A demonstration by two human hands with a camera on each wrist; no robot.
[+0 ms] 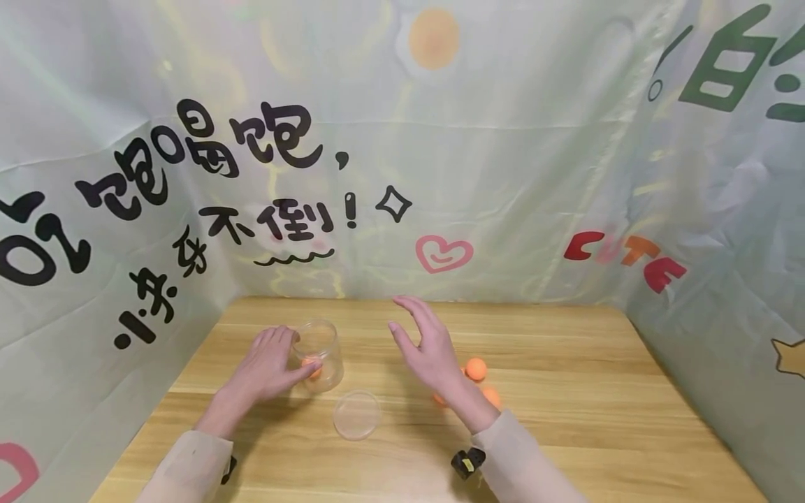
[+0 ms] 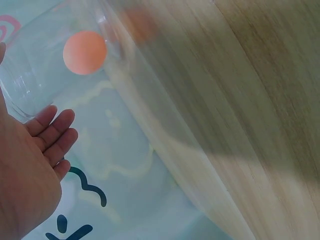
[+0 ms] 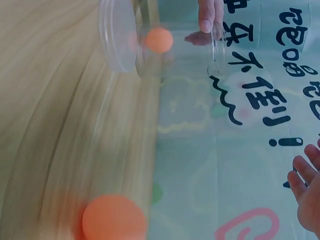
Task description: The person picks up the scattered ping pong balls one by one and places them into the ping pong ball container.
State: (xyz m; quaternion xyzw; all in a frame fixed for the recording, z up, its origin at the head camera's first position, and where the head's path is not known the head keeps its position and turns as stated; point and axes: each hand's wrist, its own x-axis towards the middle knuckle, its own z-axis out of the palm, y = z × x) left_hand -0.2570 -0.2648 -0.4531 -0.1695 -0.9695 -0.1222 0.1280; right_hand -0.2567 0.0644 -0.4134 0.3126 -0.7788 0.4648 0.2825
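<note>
A clear plastic jar point(image 1: 328, 381) stands upright without its lid on the left part of the table. One orange ball point(image 2: 85, 52), like a ping-pong ball, lies low inside it. My left hand point(image 1: 270, 367) holds the jar from the left, thumb across its front and fingers at its far side. Up in the air to the right of the jar is my right hand point(image 1: 428, 349), its fingers apart and nothing in them. Several orange balls point(image 1: 476, 369) lie by the right forearm, which partly hides them.
The round clear lid point(image 1: 356, 416) lies flat on the wooden table point(image 1: 578, 419), in front of the jar. Printed cloth walls point(image 1: 522, 175) enclose the table at the back and both sides. A small black device point(image 1: 468, 462) sits at the right wrist.
</note>
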